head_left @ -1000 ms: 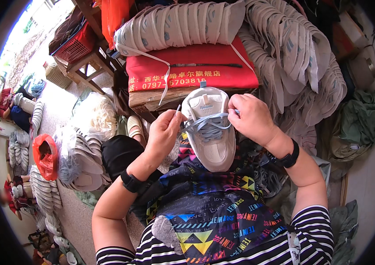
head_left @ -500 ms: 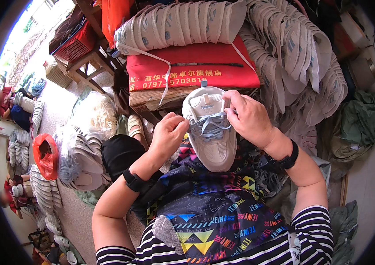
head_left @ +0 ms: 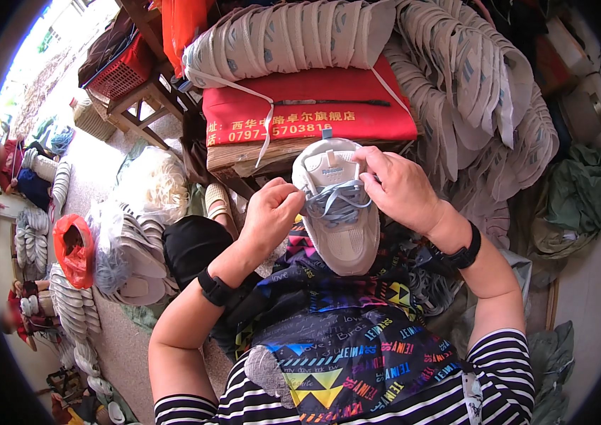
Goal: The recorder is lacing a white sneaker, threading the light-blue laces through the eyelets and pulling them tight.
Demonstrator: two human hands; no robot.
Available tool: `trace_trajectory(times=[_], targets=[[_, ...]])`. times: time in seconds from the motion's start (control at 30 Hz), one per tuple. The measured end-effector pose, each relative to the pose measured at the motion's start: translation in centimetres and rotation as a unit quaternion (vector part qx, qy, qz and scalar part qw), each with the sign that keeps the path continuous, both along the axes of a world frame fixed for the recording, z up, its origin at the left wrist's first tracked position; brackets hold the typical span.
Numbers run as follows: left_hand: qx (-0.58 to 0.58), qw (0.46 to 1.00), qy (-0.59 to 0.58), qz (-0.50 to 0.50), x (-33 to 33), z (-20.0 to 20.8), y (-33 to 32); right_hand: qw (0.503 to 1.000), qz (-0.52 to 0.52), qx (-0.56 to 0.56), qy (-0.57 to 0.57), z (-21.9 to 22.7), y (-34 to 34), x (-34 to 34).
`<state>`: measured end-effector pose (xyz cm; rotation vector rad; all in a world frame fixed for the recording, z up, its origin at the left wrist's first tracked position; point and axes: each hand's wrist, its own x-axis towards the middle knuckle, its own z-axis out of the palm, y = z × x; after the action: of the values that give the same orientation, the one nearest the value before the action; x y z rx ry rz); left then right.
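A pale grey-white sneaker [head_left: 343, 249] rests toe toward me on my lap, at the front edge of a wooden bench. Blue-grey shoelaces [head_left: 339, 204] cross its tongue in a bundle of loops. At the shoe's left edge my left hand [head_left: 271, 211] is closed, thumb and forefinger pinching the lace. On the opposite side my right hand [head_left: 401, 188] pinches the lace near the collar, its fingers curled. The lace ends inside both hands are mostly hidden. A patterned dark apron [head_left: 357, 340] lies under the shoe.
Ahead, a row of nested shoe uppers [head_left: 286, 46] lies on a red cloth [head_left: 307, 106] covering the bench. More stacked uppers [head_left: 456, 78] hang at right. Bundled laces in a plastic bag [head_left: 155, 180], a red bag [head_left: 74, 248] and a wooden stool [head_left: 148, 99] stand at left. Two people sit far left.
The lace loops over the tongue have shifted and look more bunched together. Both hands and the sneaker have stayed almost in place.
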<state>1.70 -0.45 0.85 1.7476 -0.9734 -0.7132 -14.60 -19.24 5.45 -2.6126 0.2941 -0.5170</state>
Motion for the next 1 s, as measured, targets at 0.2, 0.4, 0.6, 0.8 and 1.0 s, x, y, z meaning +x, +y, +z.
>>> trace_trajectory(times=[0.2,0.4,0.6,0.8,1.0], targets=[[-0.023,1.0,-0.014,0.004,0.1,0.2,-0.5,0.997,0.023,0.047,0.057,0.5,-0.4,-0.1],[-0.017,1.0,-0.006,0.009,-0.2,0.3,-0.8,0.997,0.035,0.033,0.058,0.5,-0.6,-0.1],[0.018,0.997,-0.078,-0.001,0.6,1.0,-1.1,0.994,0.059,-0.075,0.046,1.1,-0.9,-0.1],[0.084,0.984,-0.155,-0.036,0.9,2.4,-1.0,0.988,0.075,-0.126,0.053,1.5,-1.7,0.2],[0.056,0.983,-0.156,-0.074,0.7,1.9,-1.0,0.987,0.092,-0.116,0.062,0.8,-2.4,0.3]])
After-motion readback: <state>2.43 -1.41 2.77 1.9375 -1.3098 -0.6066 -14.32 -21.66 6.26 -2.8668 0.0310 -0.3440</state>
